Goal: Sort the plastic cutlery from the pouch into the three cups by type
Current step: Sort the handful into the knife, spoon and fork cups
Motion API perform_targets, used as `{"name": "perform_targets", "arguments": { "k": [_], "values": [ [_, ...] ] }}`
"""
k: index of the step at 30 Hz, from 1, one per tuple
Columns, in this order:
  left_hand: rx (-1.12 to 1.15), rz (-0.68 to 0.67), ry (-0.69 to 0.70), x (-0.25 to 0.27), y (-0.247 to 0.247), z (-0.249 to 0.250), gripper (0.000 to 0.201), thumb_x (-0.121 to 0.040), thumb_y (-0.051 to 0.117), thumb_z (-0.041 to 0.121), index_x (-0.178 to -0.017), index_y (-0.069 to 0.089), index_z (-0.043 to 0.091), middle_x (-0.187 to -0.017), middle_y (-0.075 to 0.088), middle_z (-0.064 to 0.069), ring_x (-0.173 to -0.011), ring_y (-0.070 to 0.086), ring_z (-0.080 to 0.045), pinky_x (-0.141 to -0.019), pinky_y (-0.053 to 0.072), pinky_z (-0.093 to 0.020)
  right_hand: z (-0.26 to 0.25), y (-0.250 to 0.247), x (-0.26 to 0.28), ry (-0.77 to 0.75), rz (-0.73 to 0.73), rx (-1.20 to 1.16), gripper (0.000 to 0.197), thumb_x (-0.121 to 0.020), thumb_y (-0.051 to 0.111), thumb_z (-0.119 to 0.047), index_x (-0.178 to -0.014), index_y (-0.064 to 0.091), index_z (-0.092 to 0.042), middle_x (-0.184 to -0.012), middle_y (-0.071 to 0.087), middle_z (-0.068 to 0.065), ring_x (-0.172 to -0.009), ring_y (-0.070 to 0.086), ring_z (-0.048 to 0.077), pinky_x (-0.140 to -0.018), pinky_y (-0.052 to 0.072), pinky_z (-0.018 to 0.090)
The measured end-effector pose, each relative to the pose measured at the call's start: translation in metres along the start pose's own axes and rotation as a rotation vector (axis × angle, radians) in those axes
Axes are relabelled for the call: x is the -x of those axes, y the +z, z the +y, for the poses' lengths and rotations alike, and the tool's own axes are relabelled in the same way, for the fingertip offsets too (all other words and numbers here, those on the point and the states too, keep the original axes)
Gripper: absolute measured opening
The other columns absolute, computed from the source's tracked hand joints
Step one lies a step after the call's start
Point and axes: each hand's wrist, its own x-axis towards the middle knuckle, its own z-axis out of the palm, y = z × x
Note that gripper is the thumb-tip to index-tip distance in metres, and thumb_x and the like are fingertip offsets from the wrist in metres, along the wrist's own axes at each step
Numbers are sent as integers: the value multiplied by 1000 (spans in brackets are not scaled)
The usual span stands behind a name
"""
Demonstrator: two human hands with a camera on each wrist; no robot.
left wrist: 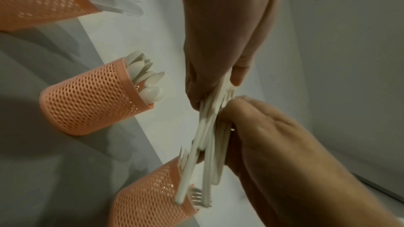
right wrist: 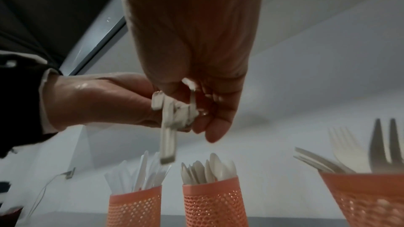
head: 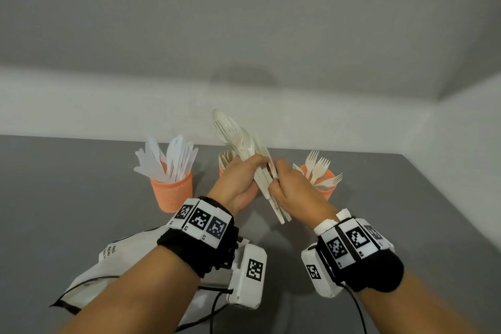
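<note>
My left hand (head: 250, 171) grips a bundle of cream plastic cutlery (head: 238, 138) above the table, spoon and fork heads pointing up and away. My right hand (head: 279, 175) pinches the handles in the same bundle (left wrist: 207, 137), close against the left hand (left wrist: 218, 78). Three orange mesh cups stand behind the hands. The left cup (head: 172, 194) holds white knives, the middle cup (left wrist: 91, 99) holds spoons, and the right cup (head: 326, 187) holds forks. In the head view my left hand hides most of the middle cup. The white pouch (head: 108, 266) lies under my left forearm.
The grey table (head: 67, 184) ends at a white wall behind the cups and at its right edge (head: 461, 225). A black cable (head: 214, 304) runs from the left wrist camera over the pouch.
</note>
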Motion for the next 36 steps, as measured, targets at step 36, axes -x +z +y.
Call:
{"name": "perform_targets", "arguments": {
  "k": [36],
  "values": [
    [-473, -22, 310, -24, 10, -43, 57, -60, 80, 17, -113, 58, 16, -98, 70, -5, -94, 67, -23, -73, 54, -40, 10, -31, -32, 198, 384, -840, 12, -98, 40, -20, -96, 47, -10, -75, 56, -3, -72, 57, 13, -74, 49, 31]
  ]
}}
